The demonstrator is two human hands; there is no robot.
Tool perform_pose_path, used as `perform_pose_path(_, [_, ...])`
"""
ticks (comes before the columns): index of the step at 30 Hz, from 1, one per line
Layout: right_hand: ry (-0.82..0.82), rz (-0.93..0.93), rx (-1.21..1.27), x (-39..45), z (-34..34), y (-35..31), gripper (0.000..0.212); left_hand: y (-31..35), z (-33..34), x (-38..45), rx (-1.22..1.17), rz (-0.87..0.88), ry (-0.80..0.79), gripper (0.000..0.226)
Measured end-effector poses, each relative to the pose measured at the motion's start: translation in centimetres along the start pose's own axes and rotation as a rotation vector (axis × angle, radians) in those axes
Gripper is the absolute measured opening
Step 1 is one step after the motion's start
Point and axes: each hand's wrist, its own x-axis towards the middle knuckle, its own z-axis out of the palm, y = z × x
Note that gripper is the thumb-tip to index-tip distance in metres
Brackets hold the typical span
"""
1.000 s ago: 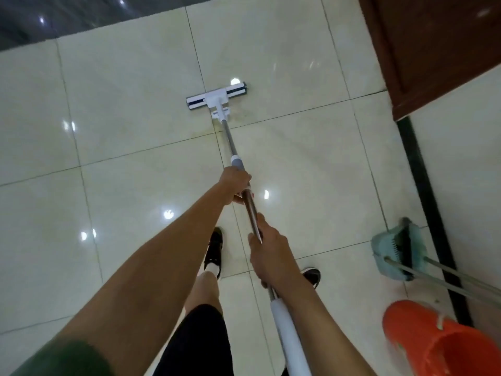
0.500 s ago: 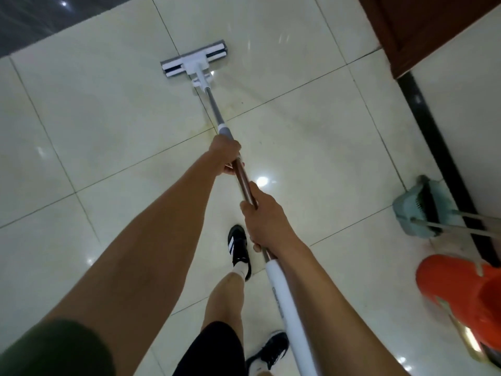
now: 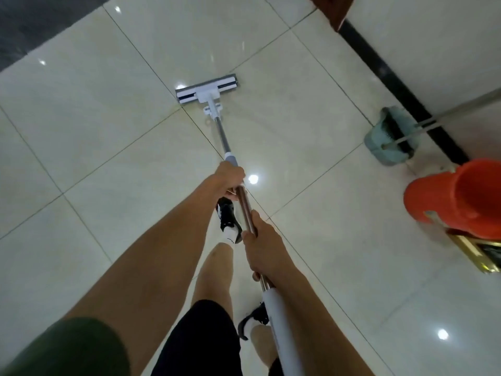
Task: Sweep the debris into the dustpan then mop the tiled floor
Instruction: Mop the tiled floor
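Observation:
A flat mop with a white head (image 3: 207, 89) lies on the glossy cream tiled floor (image 3: 95, 109) ahead of me. Its metal pole (image 3: 222, 137) runs back toward me into a white grip. My left hand (image 3: 230, 179) grips the pole just below a grey collar. My right hand (image 3: 261, 245) grips it lower, above the white grip. A teal dustpan (image 3: 387, 142) with a dark broom in it stands at the right, by the wall.
An orange bucket (image 3: 455, 196) stands at the right, near a gold-coloured fitting (image 3: 471, 253) on the floor. A black skirting strip (image 3: 401, 85) runs along the white wall. Dark flooring (image 3: 32, 20) lies at the far left. My feet in black shoes are under the pole.
The mop head has come back nearer to me and slid to the right across the tiles. My view has swung, so the bucket and dustpan sit higher at the right. Both hands keep their grip.

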Motion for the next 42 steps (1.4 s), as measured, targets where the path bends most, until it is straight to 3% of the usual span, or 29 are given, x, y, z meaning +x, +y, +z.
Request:
perform_pose_path(14, [0.043, 0.064, 0.112, -19.3, 0.7, 14.8, 0.028, -13.8, 14.2, -13.7, 0.101, 0.049, -0.094, 0.006])
perform_pose_path(16, [0.059, 0.066, 0.225, -20.2, 0.5, 15.1, 0.021, -14.6, 15.1, -14.0, 0.062, 0.090, -0.015, 0.015])
perform_pose_path(21, [0.116, 0.048, 0.260, -18.2, 0.4, 13.6, 0.032, -13.9, 14.8, -11.4, 0.044, 0.166, 0.082, 0.040])
perform_pose_path(27, [0.158, 0.041, 0.288, -11.6, -0.7, 8.8, 0.013, -8.2, 11.2, -5.8, 0.088, 0.199, 0.058, 0.040])
perform_pose_path(32, [0.194, 0.033, 0.321, -3.2, -2.3, 1.7, 0.031, 0.5, 6.3, 0.6, 0.067, 0.207, 0.021, 0.040])
perform_pose_path(37, [0.256, 0.030, 0.342, 7.5, -4.3, -7.4, 0.021, 11.1, 0.3, 8.2, 0.101, 0.228, -0.015, 0.036])
perform_pose_path(42, [0.265, 0.030, 0.441, 17.0, -6.9, -16.2, 0.028, 21.2, -5.2, 14.5, 0.136, 0.267, -0.013, 0.026])
